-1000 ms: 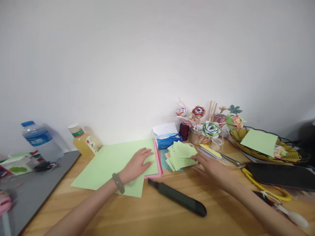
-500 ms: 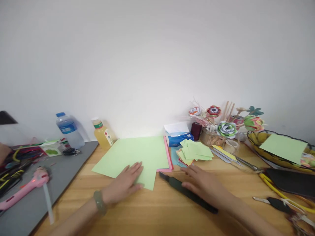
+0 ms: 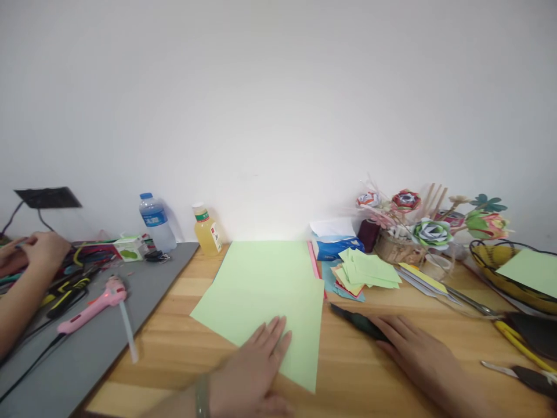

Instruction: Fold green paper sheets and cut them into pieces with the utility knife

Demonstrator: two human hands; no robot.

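My left hand (image 3: 256, 363) lies open on the near part of a light green paper sheet (image 3: 265, 273), fingers stretched toward the wall. This sheet overlaps a paper stack, whose pink edge (image 3: 314, 261) shows on the right. A dark-handled knife (image 3: 361, 324) lies on the wooden table, its narrow tip pointing left and away. Around the rear of its handle my right hand (image 3: 418, 348) is closed, with the handle between thumb and fingers; the handle's end is hidden beneath the hand.
Small green paper pieces (image 3: 369, 268), a tissue pack (image 3: 333, 247), paper flowers (image 3: 433, 232) and a basket (image 3: 491, 264) stand along the right. A juice bottle (image 3: 206, 232) is at the back. On the grey board, a pink glue gun (image 3: 93, 310) lies near another person's hands (image 3: 43, 249).
My left hand has slid the top green sheet toward me across the stack. My right hand has closed on the knife and shifted it slightly right. The view has turned left.
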